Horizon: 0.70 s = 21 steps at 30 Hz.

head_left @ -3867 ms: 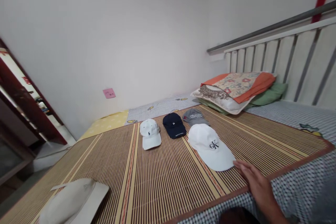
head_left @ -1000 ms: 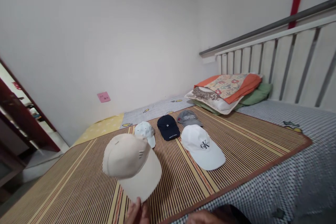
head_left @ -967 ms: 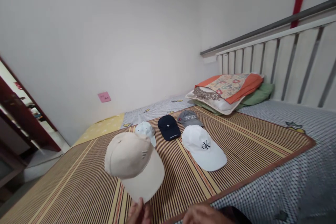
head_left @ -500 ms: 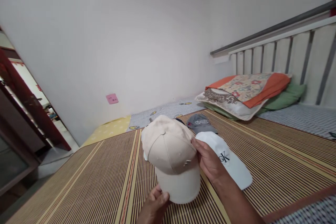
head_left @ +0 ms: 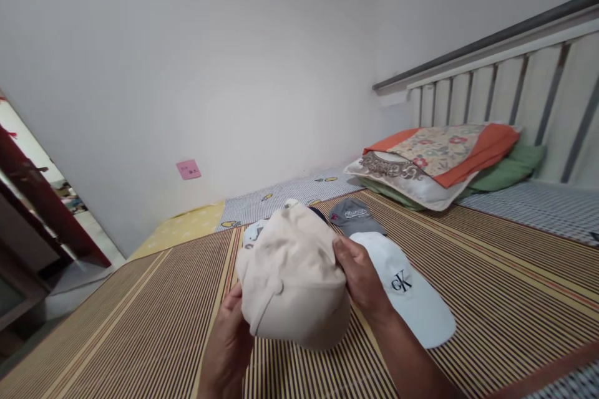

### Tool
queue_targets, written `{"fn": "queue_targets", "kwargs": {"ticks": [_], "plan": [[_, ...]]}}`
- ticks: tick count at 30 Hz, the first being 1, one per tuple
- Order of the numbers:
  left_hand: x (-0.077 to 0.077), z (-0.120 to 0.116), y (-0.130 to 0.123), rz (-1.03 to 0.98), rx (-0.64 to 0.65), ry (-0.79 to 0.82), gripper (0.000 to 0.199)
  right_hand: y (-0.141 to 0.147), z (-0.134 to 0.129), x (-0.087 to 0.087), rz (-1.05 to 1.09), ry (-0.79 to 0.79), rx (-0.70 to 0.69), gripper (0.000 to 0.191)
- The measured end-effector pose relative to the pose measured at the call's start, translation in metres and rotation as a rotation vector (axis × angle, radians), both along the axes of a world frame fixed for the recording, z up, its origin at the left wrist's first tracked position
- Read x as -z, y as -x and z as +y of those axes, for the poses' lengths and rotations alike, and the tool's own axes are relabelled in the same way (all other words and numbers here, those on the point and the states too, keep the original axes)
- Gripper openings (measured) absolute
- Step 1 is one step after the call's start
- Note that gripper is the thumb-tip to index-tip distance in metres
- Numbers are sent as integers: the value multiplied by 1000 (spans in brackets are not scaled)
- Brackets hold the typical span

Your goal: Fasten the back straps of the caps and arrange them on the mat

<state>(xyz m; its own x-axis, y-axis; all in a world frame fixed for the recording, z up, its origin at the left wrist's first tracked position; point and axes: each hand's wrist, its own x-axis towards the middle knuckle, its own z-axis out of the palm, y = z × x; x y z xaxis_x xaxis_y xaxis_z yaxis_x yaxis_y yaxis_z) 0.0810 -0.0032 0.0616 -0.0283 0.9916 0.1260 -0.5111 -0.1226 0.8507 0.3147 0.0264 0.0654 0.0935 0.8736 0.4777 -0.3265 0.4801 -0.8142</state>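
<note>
A beige baseball cap [head_left: 294, 287] is held up between my two hands over the striped mat. My left hand [head_left: 230, 330] grips its lower left edge, with some fingers hidden behind the cap. On the other side, my right hand [head_left: 358, 271] pinches the cap's right edge, thumb on top. Just right of that hand lies a white cap [head_left: 397, 280] with black letters on its front. Behind it is a grey cap [head_left: 354, 215] with white lettering. Partly covered by the beige cap are a pale cap [head_left: 251, 234] and a dark cap [head_left: 319, 212].
A striped mat [head_left: 140, 318] covers the bed. Stacked pillows [head_left: 435, 159], orange-patterned, white and green, lie at the slatted headboard [head_left: 496, 90]. A pink note [head_left: 188, 169] is stuck on the wall. To the far left stands a reddish door [head_left: 42, 206].
The beige cap has been turned and tilted, so its front logo no longer shows. My left hand has moved up and left along its edge. The view has shifted slightly.
</note>
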Motion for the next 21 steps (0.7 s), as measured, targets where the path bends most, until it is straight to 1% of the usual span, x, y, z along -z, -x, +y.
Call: {"fn": "queue_targets", "kwargs": {"ticks": [1,3,4,5,7,9,11,14,16,17,18,21], "plan": [[1,-1,-2,47,0,19,42,-3,0,2,-7,9,-90,42],[4,-2,-8,115,-1,47,40,-8,-2,8,-8,78,-272,43],[6,-3,-11,140,-11,55,35,-9,-3,10,-11,127,-326,44],[8,-5,-13,153,-26,59,30,-10,-4,12,-25,175,-346,45],[9,-9,-18,154,-43,78,22,-11,-7,12,-65,226,-295,46],[7,-14,-20,145,-14,92,25,-12,-11,9,-88,227,-210,47],[4,-19,-18,160,52,67,31,-14,-15,4,-124,215,-160,48],[-2,-26,-11,297,204,38,45,-18,-20,-4,-230,164,-115,49],[-4,-30,-8,443,261,69,50,-21,-22,-9,-307,114,-60,50],[-5,-31,-8,491,258,91,50,-22,-23,-11,-337,97,-37,50],[-6,-31,-8,501,223,109,49,-24,-24,-13,-361,89,-23,50],[-8,-30,-11,390,104,141,45,-26,-29,-17,-384,96,-31,51]]}}
